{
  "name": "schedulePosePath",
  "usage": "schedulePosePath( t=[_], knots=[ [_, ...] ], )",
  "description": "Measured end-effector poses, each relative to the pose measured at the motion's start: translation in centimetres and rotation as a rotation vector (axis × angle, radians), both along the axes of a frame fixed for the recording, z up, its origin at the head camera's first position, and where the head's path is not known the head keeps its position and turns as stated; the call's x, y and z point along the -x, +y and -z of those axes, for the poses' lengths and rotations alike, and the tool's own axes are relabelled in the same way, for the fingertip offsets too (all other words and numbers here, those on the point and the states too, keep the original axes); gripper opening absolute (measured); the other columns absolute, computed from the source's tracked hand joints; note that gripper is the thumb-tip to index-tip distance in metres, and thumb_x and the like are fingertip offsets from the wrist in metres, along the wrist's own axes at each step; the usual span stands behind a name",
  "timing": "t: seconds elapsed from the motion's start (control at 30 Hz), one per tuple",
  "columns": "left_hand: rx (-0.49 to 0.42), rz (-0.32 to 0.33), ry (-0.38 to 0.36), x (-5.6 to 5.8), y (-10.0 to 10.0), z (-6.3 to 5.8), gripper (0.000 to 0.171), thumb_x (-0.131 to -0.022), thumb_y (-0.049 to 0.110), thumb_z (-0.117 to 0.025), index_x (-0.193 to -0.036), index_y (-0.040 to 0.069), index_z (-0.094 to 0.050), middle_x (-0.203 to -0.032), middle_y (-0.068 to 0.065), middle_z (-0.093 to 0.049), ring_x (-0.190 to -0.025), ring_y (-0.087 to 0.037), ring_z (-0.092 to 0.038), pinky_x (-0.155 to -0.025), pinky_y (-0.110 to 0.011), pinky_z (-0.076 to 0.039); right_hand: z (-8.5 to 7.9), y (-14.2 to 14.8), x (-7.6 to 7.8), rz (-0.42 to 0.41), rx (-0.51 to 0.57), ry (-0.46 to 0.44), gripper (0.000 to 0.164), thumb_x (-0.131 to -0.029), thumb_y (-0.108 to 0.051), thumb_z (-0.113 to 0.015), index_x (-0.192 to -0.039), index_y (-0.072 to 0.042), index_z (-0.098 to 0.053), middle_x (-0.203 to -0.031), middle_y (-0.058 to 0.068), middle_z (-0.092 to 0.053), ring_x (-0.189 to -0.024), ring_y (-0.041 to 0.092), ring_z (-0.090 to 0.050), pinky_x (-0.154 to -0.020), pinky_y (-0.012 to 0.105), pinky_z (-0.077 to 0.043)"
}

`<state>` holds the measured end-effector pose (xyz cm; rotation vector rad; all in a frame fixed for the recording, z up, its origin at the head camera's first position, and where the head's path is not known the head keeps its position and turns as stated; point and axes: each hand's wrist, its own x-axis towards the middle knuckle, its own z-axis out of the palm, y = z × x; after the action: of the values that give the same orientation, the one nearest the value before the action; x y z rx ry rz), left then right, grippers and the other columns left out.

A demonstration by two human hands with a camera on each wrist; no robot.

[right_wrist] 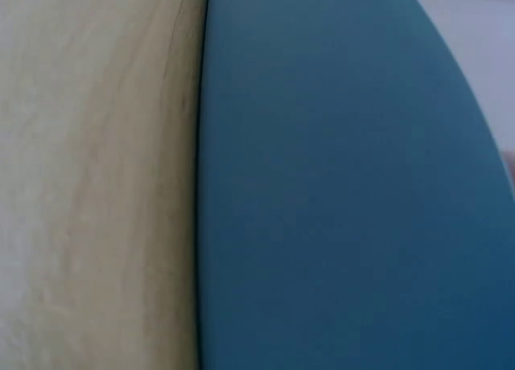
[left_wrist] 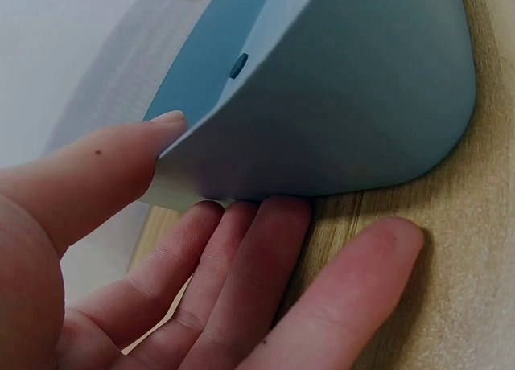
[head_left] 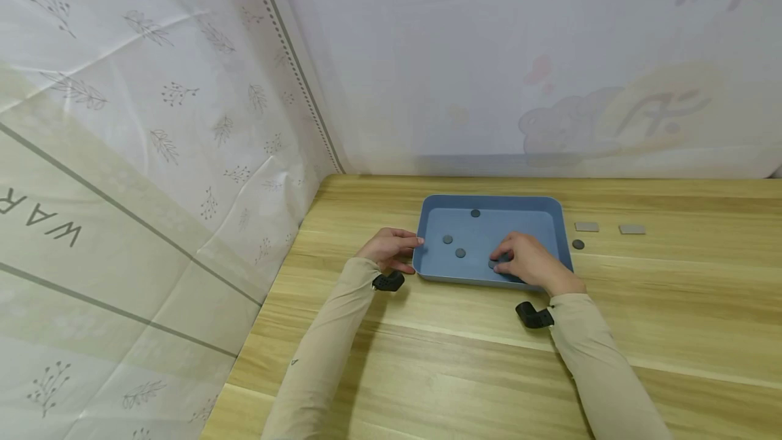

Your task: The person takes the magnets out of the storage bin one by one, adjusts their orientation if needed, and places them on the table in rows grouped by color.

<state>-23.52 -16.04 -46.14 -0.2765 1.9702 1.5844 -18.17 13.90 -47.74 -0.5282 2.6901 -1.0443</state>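
Note:
A shallow blue tray (head_left: pixel 489 280) lies on the wooden table. Its left end is touched by my left hand (head_left: pixel 391 247); in the left wrist view one fingertip (left_wrist: pixel 170 119) lies over the rim, while other straight fingers rest against the outer wall low down. Inside the tray, my right hand (head_left: pixel 530 260) pinches a small round grey disc (head_left: pixel 491 264) between thumb and forefinger, close to the tray floor. Three more grey discs lie in the tray: one near the back (head_left: pixel 475 213), the others left of the right hand, a disc (head_left: pixel 448 239) and another disc (head_left: pixel 460 252).
Right of the tray sit a dark disc (head_left: pixel 578 244), a flat grey rectangle (head_left: pixel 586 227) and a second rectangle (head_left: pixel 632 229). A printed cloth (head_left: pixel 427 73) hangs behind the table (head_left: pixel 427 372). The right wrist view is filled mostly by the tray's outer wall (right_wrist: pixel 338 177).

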Motion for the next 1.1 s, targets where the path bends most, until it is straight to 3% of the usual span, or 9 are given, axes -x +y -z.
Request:
schedulePosePath(
  t=[0.67,1.1],
  knots=[
    [0.001,0.002,0.003,-0.09,-0.02,0.12,0.04,-0.088,0.017,-0.071,-0.123,0.0,-0.061,-0.121,-0.018,-0.065,-0.1,-0.026,-0.068,-0.067,-0.042,-0.062,0.84,-0.23,0.04,-0.005,-0.063,0.114,0.012,-0.081,-0.018,-0.074,-0.09,-0.01,-0.071,-0.097,0.006,-0.065,-0.083,0.018,-0.06,-0.075,0.037,-0.053],
    [0.0,0.005,0.009,-0.07,-0.01,0.04,0.039,-0.088,0.017,-0.072,-0.122,0.0,-0.062,-0.119,-0.019,-0.066,-0.095,-0.024,-0.069,-0.068,-0.042,-0.062,0.89,-0.1,0.13,0.007,-0.052,0.107,0.012,-0.082,-0.018,-0.074,-0.09,-0.01,-0.071,-0.094,0.004,-0.063,-0.083,0.017,-0.057,-0.074,0.035,-0.051]
  ],
)
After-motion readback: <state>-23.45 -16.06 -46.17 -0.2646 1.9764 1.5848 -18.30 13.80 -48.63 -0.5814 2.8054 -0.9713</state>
